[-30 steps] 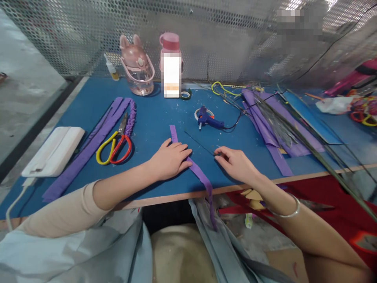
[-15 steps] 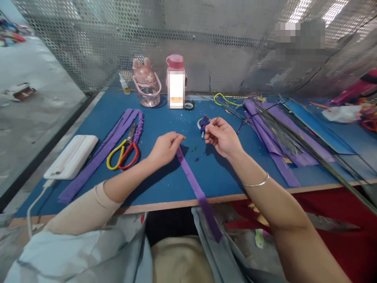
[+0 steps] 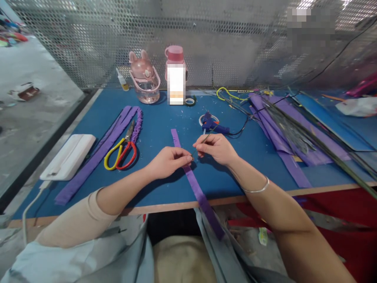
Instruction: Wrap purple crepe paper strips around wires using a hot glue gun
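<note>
A long purple strip [image 3: 193, 184] runs diagonally over the table and hangs past its front edge toward my lap. My left hand [image 3: 172, 162] lies across this strip, thumb and fingers pinched on the lower end of a thin dark green wire [image 3: 207, 136]. My right hand [image 3: 218, 149] pinches the same wire a little higher, close to the left fingertips. Whether the left fingers also grip the strip cannot be made out. Just beyond the right hand lies a blue glue gun [image 3: 212, 124] against a white roll of tape [image 3: 217, 117].
Scissors [image 3: 126, 151] with red and yellow handles lie left, beside folded purple strips [image 3: 88, 175] and a white power bank [image 3: 68, 157]. A phone [image 3: 176, 84] stands before pink bottles [image 3: 144, 74] at the back. Purple sheets [image 3: 306, 129] and dark stems [image 3: 318, 145] lie right.
Both hands have come together nearer the front edge, with the green wire now visible between them. The strip's far end now shows beyond my left hand. The glue gun is uncovered.
</note>
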Action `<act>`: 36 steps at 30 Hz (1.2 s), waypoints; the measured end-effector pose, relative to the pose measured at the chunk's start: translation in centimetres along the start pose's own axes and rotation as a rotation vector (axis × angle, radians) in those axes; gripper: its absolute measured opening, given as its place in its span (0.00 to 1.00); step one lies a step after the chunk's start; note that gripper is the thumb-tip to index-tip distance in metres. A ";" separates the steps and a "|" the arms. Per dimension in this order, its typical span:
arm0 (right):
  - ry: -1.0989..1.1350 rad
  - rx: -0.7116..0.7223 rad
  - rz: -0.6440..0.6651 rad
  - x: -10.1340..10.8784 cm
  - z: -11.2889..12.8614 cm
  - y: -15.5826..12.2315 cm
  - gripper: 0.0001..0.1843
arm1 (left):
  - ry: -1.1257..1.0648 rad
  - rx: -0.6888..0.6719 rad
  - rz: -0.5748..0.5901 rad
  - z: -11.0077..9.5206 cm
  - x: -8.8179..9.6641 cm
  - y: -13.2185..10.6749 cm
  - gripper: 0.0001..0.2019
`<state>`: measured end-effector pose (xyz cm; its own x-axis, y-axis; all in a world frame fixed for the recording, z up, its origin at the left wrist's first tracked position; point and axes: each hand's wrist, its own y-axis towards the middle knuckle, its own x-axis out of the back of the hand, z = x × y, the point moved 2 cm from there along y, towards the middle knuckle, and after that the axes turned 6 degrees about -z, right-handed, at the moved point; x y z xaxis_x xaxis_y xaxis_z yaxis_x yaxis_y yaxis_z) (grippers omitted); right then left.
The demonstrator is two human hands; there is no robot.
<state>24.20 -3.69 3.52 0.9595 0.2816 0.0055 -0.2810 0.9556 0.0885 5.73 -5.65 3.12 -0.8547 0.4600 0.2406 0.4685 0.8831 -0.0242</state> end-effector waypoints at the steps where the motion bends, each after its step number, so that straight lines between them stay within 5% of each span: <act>1: -0.054 0.015 -0.044 0.0 -0.1 -0.1 0.18 | 0.067 -0.026 -0.033 -0.1 0.0 -0.1 0.14; 6: -0.252 0.170 -0.203 -0.4 -0.2 -0.4 0.18 | 0.396 -0.189 -0.160 -0.5 0.1 -0.4 0.13; 11: -0.062 0.109 0.059 -0.6 0.0 -0.6 0.15 | 0.044 -0.046 0.013 -0.3 -0.1 -0.3 0.16; 13: -0.060 0.095 0.065 -0.7 0.2 -0.8 0.15 | 0.044 -0.056 0.005 -0.2 -0.1 -0.3 0.16; 19: -0.268 0.204 -0.193 -2.2 0.3 -1.4 0.15 | 0.653 -0.499 -0.321 -0.5 0.0 -0.8 0.11; 21: -0.283 0.219 -0.251 -2.5 0.2 -1.4 0.16 | 0.719 -0.511 -0.374 -0.7 0.0 -0.8 0.12; 23: -0.208 0.182 -0.182 -2.3 0.2 -1.3 0.15 | 0.595 -0.386 -0.276 -0.8 0.1 -0.7 0.13; 26: -0.107 0.095 0.082 -1.7 0.4 -1.2 0.17 | 0.164 -0.116 0.112 -0.8 -0.2 -0.7 0.17; 28: -0.116 0.092 0.134 -1.2 0.6 -1.3 0.18 | 0.002 -0.039 0.235 -0.7 -0.4 -0.8 0.18; 30: -0.165 0.142 0.020 -1.1 0.6 -1.3 0.17 | 0.115 -0.133 0.112 -0.5 -0.3 -0.7 0.17; 33: -0.304 0.272 -0.261 -1.7 0.3 -1.3 0.18 | 0.571 -0.474 -0.211 -0.3 -0.1 -0.6 0.13; 36: -0.469 0.345 -0.414 -2.2 -0.1 -1.3 0.22 | 0.901 -0.688 -0.347 0.0 0.0 -0.4 0.13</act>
<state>22.46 -5.58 3.24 0.9151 -0.2391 0.3248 0.0555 0.8724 0.4856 5.56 -6.01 3.09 -0.6232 -0.2686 0.7345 0.4995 0.5860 0.6381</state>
